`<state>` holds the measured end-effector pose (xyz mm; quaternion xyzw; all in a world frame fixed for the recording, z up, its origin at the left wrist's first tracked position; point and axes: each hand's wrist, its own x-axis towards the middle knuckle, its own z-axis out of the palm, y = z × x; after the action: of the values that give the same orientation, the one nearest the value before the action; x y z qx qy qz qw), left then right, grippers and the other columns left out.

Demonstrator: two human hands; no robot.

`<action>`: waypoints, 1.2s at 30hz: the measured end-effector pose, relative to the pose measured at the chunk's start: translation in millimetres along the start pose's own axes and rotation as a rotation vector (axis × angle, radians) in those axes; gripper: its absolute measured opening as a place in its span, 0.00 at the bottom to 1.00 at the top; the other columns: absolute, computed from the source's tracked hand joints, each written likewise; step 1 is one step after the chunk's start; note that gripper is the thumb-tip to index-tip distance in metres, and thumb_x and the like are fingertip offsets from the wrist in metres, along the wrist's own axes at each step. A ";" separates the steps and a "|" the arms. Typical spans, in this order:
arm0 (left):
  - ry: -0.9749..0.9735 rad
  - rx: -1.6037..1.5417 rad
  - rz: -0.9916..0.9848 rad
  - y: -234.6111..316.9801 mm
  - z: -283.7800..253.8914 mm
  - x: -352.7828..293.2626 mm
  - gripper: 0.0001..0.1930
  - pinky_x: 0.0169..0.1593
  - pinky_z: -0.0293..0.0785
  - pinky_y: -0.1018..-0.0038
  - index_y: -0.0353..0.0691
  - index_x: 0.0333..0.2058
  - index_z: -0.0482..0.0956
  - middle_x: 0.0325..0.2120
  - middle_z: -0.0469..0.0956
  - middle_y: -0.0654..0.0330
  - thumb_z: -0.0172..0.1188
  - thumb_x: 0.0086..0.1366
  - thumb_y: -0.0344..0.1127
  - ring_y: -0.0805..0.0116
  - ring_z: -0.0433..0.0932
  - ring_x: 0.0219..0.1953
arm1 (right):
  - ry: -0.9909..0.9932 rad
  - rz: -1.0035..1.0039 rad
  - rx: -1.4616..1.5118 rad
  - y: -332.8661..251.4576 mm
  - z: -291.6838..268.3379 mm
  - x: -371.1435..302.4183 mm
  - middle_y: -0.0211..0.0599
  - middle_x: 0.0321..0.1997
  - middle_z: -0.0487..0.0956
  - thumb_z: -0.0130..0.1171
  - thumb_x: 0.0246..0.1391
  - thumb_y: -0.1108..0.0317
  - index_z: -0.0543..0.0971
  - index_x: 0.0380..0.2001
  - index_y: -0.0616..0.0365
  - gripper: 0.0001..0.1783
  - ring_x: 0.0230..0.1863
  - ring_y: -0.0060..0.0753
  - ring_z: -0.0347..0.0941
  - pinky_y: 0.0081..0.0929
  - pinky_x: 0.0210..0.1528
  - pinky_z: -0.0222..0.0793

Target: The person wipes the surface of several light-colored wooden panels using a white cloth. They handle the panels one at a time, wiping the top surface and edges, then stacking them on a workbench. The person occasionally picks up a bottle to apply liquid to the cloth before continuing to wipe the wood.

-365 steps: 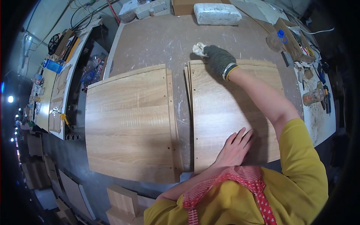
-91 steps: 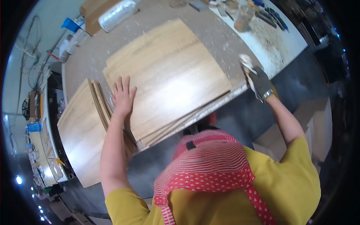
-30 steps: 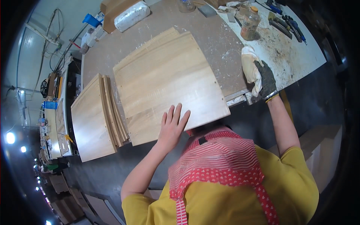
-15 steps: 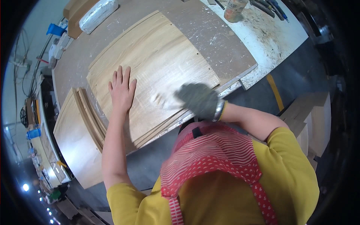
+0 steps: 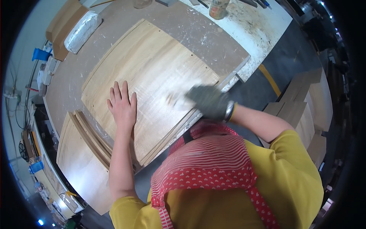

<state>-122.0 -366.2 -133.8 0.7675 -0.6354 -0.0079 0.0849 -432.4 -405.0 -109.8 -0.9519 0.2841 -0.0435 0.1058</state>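
Observation:
A pale wooden panel [image 5: 152, 65] with small dark holes near its far right edge lies flat on the worktable [image 5: 213, 36]. My bare left hand [image 5: 122, 108] rests flat on the panel's left part, fingers stretched out and slightly spread. On my right hand [image 5: 209, 102] is a dark grey-green glove with a light cuff. It is closed on a white cloth [image 5: 176, 100] with brownish stains, pressed to the panel near its right edge. The cloth and glove are smeared by motion, so the exact grip is hidden.
Curved wooden panels [image 5: 82, 160] with edge strips stand left of my left forearm. A foil-like silver bundle [image 5: 83, 32] lies beside an open cardboard box [image 5: 63, 28] at the far left. A jar [image 5: 219, 8] stands on the white board at the back; stacked boards [image 5: 305, 99] sit right.
My view has shifted, so the table appears turned and displaced. My right hand and the cloth are still blurred by motion on the panel. The left hand stays flat on it.

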 end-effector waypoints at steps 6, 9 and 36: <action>0.034 -0.017 -0.013 0.0 4.4 7.2 0.30 0.65 0.45 0.43 0.48 0.64 0.60 0.66 0.53 0.51 0.50 0.65 0.49 0.49 0.51 0.68 | 0.457 0.732 0.051 135.0 -75.7 -58.9 0.48 0.39 0.79 0.54 0.59 0.56 0.76 0.46 0.59 0.19 0.41 0.47 0.76 0.34 0.46 0.70; -0.002 -0.120 -0.001 42.8 -8.0 17.6 0.32 0.65 0.45 0.44 0.43 0.64 0.59 0.66 0.54 0.50 0.51 0.65 0.50 0.51 0.51 0.68 | 0.325 0.342 0.084 113.2 -84.7 -40.4 0.45 0.48 0.78 0.62 0.52 0.59 0.75 0.51 0.56 0.24 0.48 0.45 0.75 0.37 0.51 0.69; -0.040 -0.218 0.051 83.3 -1.8 36.1 0.33 0.64 0.50 0.46 0.49 0.62 0.63 0.66 0.55 0.55 0.56 0.61 0.54 0.52 0.54 0.67 | 0.389 0.061 0.487 169.5 26.8 376.6 0.45 0.55 0.75 0.45 0.61 0.60 0.74 0.51 0.55 0.19 0.55 0.47 0.71 0.41 0.58 0.64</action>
<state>-195.9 -416.1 -116.8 0.7369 -0.6518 -0.0901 0.1550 -204.4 -745.8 -165.7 -0.8634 0.3088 -0.2885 0.2757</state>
